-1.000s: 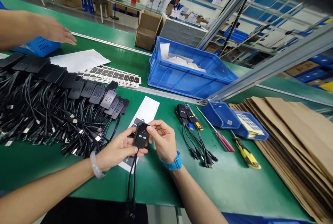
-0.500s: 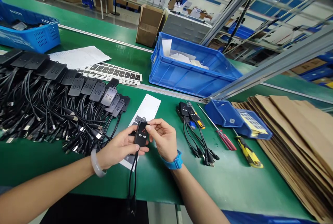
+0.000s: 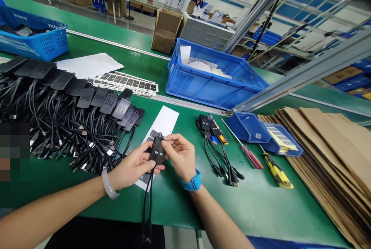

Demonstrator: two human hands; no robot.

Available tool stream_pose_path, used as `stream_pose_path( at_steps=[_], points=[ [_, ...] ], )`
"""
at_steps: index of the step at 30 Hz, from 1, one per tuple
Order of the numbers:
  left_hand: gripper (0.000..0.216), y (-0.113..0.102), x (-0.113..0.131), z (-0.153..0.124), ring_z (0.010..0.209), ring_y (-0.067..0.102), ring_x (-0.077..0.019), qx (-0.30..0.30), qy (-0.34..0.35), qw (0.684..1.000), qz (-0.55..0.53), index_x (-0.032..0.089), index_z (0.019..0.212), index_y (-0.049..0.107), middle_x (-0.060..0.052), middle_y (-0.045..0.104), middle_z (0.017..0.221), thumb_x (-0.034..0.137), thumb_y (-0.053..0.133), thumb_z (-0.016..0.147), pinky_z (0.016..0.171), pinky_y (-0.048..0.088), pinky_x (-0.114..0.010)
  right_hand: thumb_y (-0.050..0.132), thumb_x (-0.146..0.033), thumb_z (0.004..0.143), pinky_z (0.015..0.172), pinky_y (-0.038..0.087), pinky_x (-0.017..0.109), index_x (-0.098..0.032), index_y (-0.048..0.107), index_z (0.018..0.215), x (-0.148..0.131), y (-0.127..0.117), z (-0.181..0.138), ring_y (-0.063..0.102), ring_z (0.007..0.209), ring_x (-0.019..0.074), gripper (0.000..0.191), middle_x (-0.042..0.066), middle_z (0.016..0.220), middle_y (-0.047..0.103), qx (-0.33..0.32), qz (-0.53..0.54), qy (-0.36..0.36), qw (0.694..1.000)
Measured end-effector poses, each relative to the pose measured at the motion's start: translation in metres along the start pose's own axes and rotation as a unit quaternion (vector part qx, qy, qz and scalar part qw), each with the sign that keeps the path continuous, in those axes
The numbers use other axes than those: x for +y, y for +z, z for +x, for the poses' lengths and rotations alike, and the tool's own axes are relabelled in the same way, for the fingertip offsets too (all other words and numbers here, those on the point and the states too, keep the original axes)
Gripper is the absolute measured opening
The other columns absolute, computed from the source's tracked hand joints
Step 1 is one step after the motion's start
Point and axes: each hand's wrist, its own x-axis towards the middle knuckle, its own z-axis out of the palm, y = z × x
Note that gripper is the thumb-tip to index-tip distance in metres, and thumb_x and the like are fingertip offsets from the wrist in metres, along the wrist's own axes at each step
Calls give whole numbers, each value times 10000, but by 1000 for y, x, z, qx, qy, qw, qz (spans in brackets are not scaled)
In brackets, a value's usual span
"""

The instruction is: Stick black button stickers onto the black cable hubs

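My left hand [image 3: 136,166] grips a black controller box [image 3: 158,151] from the left, thumb on its lower front and fingers behind. The box has two light buttons and small red marks on its face, and its black cables [image 3: 147,202] hang past the table edge. At its upper right side, my right hand [image 3: 181,156] is closed, thumb and fingers pressing on the edge. Whether a small label is under that thumb, I cannot tell. Beneath both hands lies a white label sheet [image 3: 166,121] with dark labels on its lower part.
Left, many black controllers with cables [image 3: 87,98] lie in rows. Right are two more controllers [image 3: 205,122], a red screwdriver [image 3: 251,156], a yellow-handled tool [image 3: 277,171], small blue bins [image 3: 249,125] and stacked cardboard [image 3: 327,144]. Behind stand a blue crate [image 3: 214,83] and a metal post [image 3: 304,73].
Both hands keep their hold on the controller box, with only a slight shift of the right hand. A pixelated patch has appeared at the left edge of the view.
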Motion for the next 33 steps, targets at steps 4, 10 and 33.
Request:
stream_pose_path(
  at_steps=[4, 10, 33],
  points=[
    [510, -1, 0, 0, 887, 681, -199, -3, 8, 1000, 12, 155, 1269, 426, -102, 680, 968, 337, 658, 852, 816, 534, -321, 738, -302, 720, 369, 440, 178, -175, 628, 770, -1, 1, 0, 484, 404, 63, 175, -59, 548, 540, 5, -7, 5, 1000],
    [506, -2, -2, -1, 938, 683, -234, -3, 13, 999, 32, 163, 1273, 413, -121, 657, 1053, 351, 643, 863, 872, 530, -375, 720, -293, 739, 384, 421, 183, -176, 613, 793, 4, 1, -1, 475, 411, 63, 167, -53, 559, 547, 13, -22, -14, 1000],
    [461, -7, -1, 3, 662, 693, -177, 91, 38, 993, 72, 187, 1224, 377, -52, 659, 906, 445, 563, 890, 626, 603, -312, 482, -241, 895, 815, 516, 310, -226, 420, 1428, 17, 7, -13, 635, 815, 163, 537, 34, 1012, 705, -172, -120, -24, 978]
  ],
)
